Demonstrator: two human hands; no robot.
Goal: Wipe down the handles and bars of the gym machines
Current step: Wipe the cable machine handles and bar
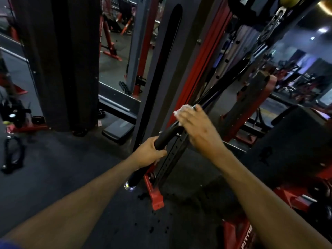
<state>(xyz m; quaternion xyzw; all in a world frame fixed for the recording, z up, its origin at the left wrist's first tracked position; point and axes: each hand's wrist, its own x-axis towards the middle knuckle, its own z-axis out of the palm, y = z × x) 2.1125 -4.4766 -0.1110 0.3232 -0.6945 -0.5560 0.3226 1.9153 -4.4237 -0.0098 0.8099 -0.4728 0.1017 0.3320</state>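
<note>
Head view: left hand grips bar steady; right hand presses white cloth on it. Wrap cloth round bar w/ firm strokes.

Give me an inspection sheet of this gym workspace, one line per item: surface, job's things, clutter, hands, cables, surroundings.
Surface: dark rubber floor, small black specks near the red machine foot.
Job's things: black bar slanting up to the right; white cloth on it.
Clutter: black strap attachment lying on the floor at left.
Hands: left hand grips the bar's lower end; right hand holds the cloth against the bar.
Cables: thin dark cable rising beyond the cloth.
Surroundings: red and grey machine frames, black padded seat at right.
</note>
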